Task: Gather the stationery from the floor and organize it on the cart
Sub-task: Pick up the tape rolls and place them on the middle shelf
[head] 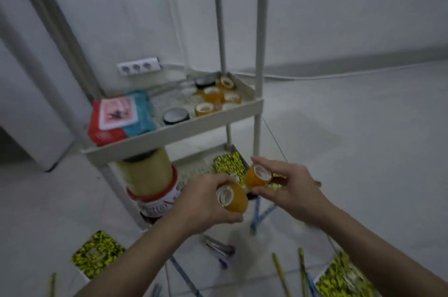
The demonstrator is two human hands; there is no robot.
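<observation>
On the cart's middle shelf (208,120) several amber tape rolls (213,94) already sit, while the left hand (201,207) and right hand (291,187) each grip another roll, with pens (219,247) and notebooks (97,255) left on the floor.

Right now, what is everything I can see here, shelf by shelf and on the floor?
cart: one, cream, against the wall, two shelves in view
amber tape rolls: about five, right end of the upper shelf
black rolls: two, upper shelf, one at the front, one at the back
red and blue packet: one, left end of the upper shelf
large tape rolls: a stack, yellowish with a red-and-white one beneath, lower shelf left
yellow patterned notebooks: three or four, one on the lower shelf, the rest on the floor
pens and pencils: several, blurred, on the floor
socket strip: one, white, by the wall
left hand: grips an amber roll
right hand: grips another amber roll
</observation>
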